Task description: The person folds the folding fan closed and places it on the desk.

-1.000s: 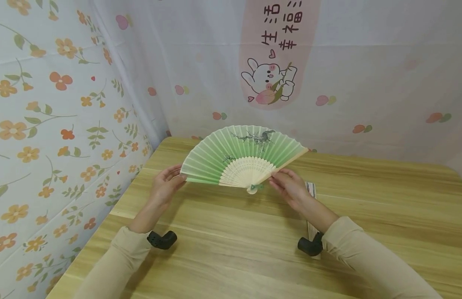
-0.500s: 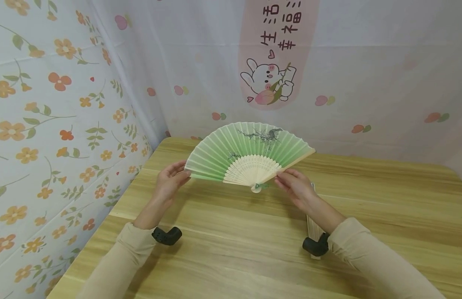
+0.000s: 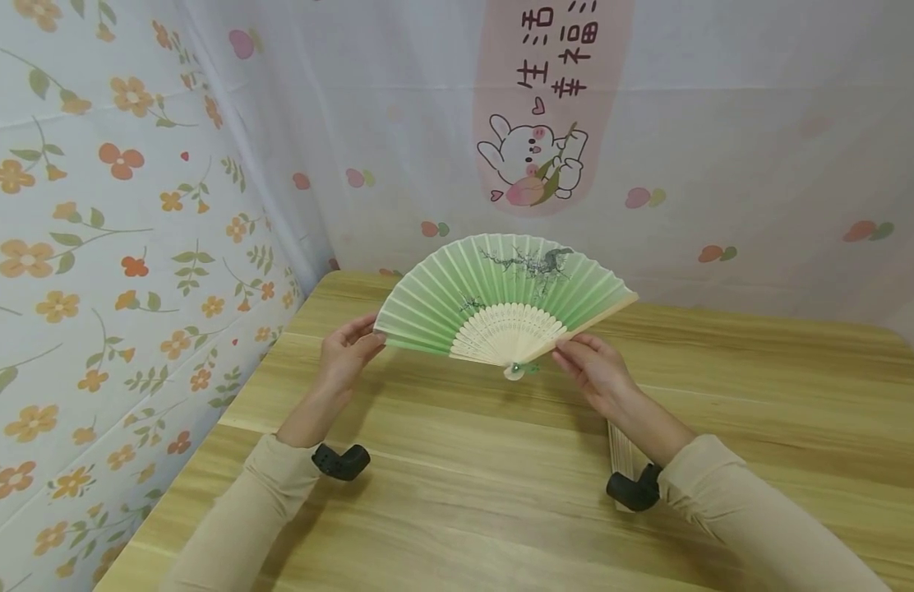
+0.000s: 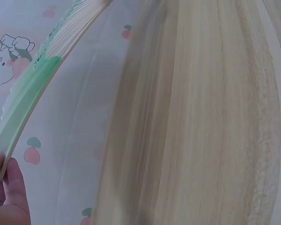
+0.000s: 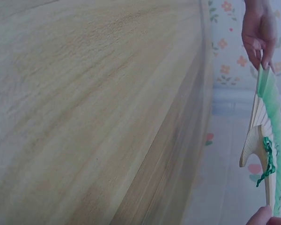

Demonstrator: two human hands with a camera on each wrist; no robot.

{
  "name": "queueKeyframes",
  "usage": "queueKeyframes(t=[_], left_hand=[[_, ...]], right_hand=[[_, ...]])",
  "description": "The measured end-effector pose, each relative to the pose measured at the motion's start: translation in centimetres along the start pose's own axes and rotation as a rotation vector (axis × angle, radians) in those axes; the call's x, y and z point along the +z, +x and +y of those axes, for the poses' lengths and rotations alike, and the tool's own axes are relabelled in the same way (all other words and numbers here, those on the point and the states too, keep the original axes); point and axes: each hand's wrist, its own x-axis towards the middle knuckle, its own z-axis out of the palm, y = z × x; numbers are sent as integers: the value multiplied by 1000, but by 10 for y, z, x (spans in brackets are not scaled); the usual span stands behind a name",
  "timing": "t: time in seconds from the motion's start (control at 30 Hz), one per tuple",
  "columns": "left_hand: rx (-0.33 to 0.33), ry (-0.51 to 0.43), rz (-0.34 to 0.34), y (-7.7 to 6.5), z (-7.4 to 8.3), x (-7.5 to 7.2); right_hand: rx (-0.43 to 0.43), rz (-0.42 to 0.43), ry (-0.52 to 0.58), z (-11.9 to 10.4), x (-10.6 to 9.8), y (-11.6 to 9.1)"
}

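A green folding fan [image 3: 501, 279] with pale slatted ribs and a dark branch print is spread wide above the table. My left hand [image 3: 344, 353] pinches the tip of its left edge between thumb and fingers; the left wrist view shows that grip [image 4: 11, 187] at the end of the outer rib. My right hand [image 3: 597, 374] pinches the right outer rib, a little out from the pivot. A green cord [image 5: 268, 159] hangs at the pivot in the right wrist view. Both hands hold the fan up, its printed face toward me.
Under my right forearm, a closed folding fan or similar slatted wooden piece [image 3: 620, 452] lies on the wooden table [image 3: 457, 493]. A pale curtain [image 3: 760, 123] hangs behind the table, and a flowered curtain [image 3: 94, 288] runs along the left. Black wrist mounts [image 3: 342, 462] jut from both sleeves.
Both hands have shifted slightly to the right and a bit farther from me, carrying the open fan along. Their pinch on it has stayed the same.
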Motion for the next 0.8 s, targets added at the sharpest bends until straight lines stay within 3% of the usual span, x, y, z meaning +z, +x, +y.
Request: queueKeyframes(t=[0.37,0.8], left_hand=[[11,-25,-3,-1,-1,3],[-46,-98,-12,-2,0,6]], right_hand=[[-23,5,76,0,1,-2],[-19,-8,129,0,-2,-4]])
